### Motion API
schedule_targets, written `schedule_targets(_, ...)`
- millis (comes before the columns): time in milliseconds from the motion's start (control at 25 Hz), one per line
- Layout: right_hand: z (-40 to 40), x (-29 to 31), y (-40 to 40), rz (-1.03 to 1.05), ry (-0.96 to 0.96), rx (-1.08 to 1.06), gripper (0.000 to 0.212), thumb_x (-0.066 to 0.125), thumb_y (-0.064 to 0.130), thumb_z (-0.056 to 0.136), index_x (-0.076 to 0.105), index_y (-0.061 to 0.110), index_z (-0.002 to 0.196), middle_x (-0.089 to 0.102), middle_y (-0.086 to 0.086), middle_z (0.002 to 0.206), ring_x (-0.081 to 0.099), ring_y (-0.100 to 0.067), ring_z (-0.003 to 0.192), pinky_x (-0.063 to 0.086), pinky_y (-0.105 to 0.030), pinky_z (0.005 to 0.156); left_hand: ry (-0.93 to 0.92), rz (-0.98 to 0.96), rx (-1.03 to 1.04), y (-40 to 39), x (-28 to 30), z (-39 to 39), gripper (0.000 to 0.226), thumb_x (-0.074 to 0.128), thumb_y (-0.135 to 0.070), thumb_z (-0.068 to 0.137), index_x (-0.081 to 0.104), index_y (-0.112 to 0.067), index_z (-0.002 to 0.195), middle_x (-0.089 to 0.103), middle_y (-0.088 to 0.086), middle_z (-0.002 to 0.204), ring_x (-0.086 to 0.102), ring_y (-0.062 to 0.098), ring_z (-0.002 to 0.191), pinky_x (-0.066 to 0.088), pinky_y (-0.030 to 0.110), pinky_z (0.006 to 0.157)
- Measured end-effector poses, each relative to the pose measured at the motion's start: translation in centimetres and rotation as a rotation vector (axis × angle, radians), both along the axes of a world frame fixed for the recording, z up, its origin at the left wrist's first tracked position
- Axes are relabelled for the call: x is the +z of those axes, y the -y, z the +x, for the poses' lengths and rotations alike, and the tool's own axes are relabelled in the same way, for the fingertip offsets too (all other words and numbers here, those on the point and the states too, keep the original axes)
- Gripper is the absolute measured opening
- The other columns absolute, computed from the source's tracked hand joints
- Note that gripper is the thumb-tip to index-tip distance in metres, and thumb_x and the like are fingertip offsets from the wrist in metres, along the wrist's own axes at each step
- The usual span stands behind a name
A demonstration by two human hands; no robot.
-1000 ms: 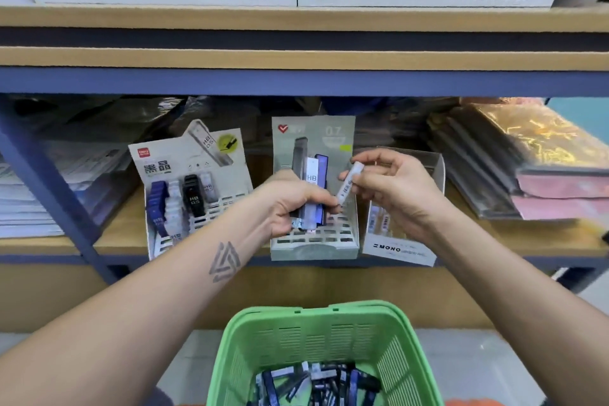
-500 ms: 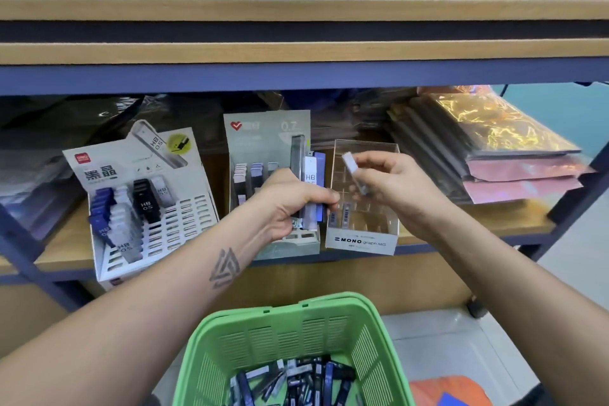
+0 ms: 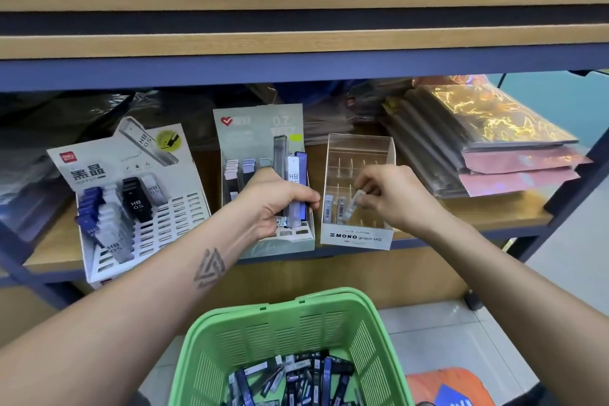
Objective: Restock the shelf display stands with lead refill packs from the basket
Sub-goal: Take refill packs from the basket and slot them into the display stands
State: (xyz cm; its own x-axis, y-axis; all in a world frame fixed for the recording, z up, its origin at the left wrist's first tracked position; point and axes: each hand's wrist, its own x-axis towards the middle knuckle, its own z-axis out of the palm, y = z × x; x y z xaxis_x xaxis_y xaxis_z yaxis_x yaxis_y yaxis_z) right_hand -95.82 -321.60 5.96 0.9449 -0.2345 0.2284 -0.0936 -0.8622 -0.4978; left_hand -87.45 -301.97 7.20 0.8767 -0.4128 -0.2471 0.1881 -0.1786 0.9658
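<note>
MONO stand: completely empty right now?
No: the clear MONO stand already holds two white packs upright in its front row, and the right hand is lowering a third pack beside them.

R hand (image 3: 393, 196) pinches refill pack (image 3: 353, 205) in clear MONO stand (image 3: 359, 237).

I'm facing a matt wood-look shelf (image 3: 461, 217). At my 12 o'clock a clear glossy plastic stand (image 3: 361, 148) is gleaming; at 10 o'clock, a matt cardboard stand (image 3: 99, 158); at 2 o'clock, shiny foil sheets (image 3: 487, 119); at 6 o'clock, a smooth green plastic basket (image 3: 290, 330).
</note>
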Motion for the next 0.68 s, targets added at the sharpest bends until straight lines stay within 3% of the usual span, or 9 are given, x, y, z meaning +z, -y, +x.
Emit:
schedule_targets(120, 0.3, -0.9, -0.5, -0.004, 0.029, -0.017, 0.019, 0.077, 0.016, 0.089, 0.078, 0.017, 0.108, 0.073, 0.002, 0.097, 0.064, -0.010, 0.088, 0.054, -0.028, 0.087, 0.000, 0.014, -0.012, -0.2, -0.1, -0.1, 0.007, 0.076, 0.011, 0.074, 0.072, 0.011, 0.079, 0.073, 0.026, 0.083, 0.071, 0.028, 0.075, 0.062, 0.033, 0.072)
schedule_targets(240, 0.5, -1.4, -0.9, 0.024, 0.057, -0.051, 0.021, 0.077, 0.012, 0.089, 0.075, 0.016, 0.110, 0.068, 0.005, 0.091, 0.063, -0.012, 0.084, 0.053, -0.025, 0.081, -0.007, 0.022, -0.014, -0.3, -0.1, 0.0, 0.011, 0.077, 0.009, 0.073, 0.072, 0.013, 0.082, 0.073, 0.028, 0.088, 0.072, 0.029, 0.078, 0.061, 0.039, 0.080)
schedule_targets(400, 0.8, -1.8, -1.2, 0.026, 0.072, -0.046, 0.013, 0.078, 0.010, 0.087, 0.075, 0.015, 0.099, 0.067, 0.004, 0.084, 0.065, -0.009, 0.079, 0.054, -0.023, 0.074, -0.011, 0.032, -0.016, -0.2, -0.4, 0.0, 0.017, 0.077, 0.008, 0.074, 0.071, 0.016, 0.087, 0.073, 0.026, 0.084, 0.071, 0.025, 0.075, 0.060, 0.028, 0.069)
schedule_targets(560, 1.0, -2.9, -2.0, 0.007, 0.051, -0.029, 0.012, 0.075, 0.010, 0.089, 0.078, 0.014, 0.100, 0.067, 0.004, 0.084, 0.064, -0.012, 0.081, 0.047, -0.021, 0.074, -0.021, 0.033, -0.012, -0.1, -0.5, 0.0, 0.025, 0.078, 0.007, 0.073, 0.070, 0.018, 0.094, 0.073, 0.027, 0.089, 0.072, 0.023, 0.075, 0.060, 0.032, 0.075)
schedule_targets(680, 1.2, -3.4, -2.3, -0.007, 0.079, -0.034, 0.012, 0.073, 0.009, 0.091, 0.077, 0.013, 0.102, 0.068, 0.003, 0.084, 0.063, -0.012, 0.079, 0.051, -0.025, 0.074, -0.022, 0.028, -0.016, -0.2, -0.4, 0.0, 0.025, 0.078, 0.008, 0.074, 0.070, 0.019, 0.095, 0.073, 0.027, 0.090, 0.072, 0.024, 0.075, 0.060, 0.029, 0.070)
